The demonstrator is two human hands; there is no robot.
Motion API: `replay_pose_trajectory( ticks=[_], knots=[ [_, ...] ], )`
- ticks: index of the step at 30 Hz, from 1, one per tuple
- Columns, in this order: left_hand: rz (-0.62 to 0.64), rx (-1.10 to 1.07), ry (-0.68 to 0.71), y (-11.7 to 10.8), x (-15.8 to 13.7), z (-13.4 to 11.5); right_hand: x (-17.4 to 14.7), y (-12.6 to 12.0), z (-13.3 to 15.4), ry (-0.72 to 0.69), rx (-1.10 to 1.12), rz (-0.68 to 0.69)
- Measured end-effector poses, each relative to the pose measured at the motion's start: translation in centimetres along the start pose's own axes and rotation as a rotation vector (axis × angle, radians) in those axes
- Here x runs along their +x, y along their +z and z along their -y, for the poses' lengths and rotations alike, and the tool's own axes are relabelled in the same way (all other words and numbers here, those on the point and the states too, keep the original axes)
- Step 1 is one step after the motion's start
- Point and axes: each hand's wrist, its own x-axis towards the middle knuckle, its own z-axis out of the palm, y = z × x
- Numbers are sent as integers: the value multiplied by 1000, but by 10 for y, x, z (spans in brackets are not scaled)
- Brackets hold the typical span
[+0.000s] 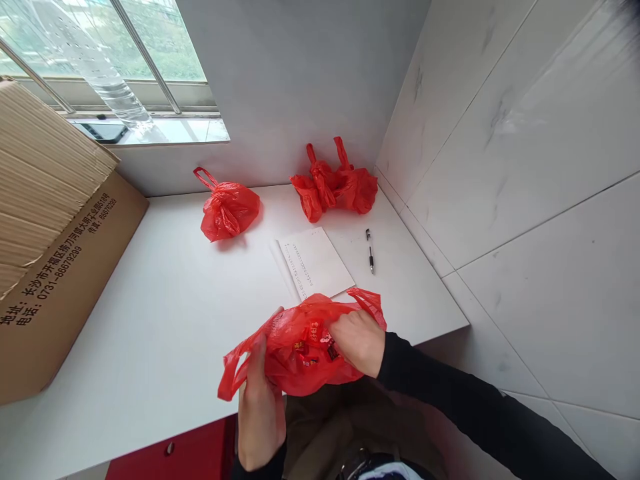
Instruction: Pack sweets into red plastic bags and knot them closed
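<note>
An open red plastic bag (313, 380) is held in front of me at the table's near edge. Inside it lie several small red-wrapped packets (314, 331), seen through the bag's mouth. My left hand (261, 407) grips the bag's left side, thumb toward me and fingers behind the plastic, near a loose handle loop. My right hand (361, 341) reaches into the bag's mouth from the right, its fingers curled down among the packets. Those fingertips are hidden, so what they hold cannot be made out.
Behind the bag, a notebook (325, 260) with writing and a pen (370, 251) lie on the white table (165, 300). Tied red bags (231, 210) (335, 187) stand along the wall. A cardboard box (75, 287) is at left; a tiled wall (525, 233) bounds the right.
</note>
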Motion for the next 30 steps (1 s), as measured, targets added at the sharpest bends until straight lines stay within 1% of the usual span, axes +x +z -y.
replay_pose_trajectory(
  ticks=[5,9,13,17,21,26,30],
  knots=[
    [27,-16,-20,3,-1,-2,3,-11,9,47,21,-64],
    [16,-10,3,3,-1,-4,6,-11,17,35,41,-102],
    [17,-6,12,3,-2,-7,-4,-6,14,15,13,-49],
    [17,36,9,5,-4,-6,-11,2,6,-41,-25,7],
    [7,65,2,8,-6,-3,-7,7,3,-65,-34,2],
    [4,68,-25,9,-7,-8,-5,3,4,-21,-24,-24],
    [-5,65,-26,10,-7,-11,-5,2,5,-14,-2,-36]
  ],
)
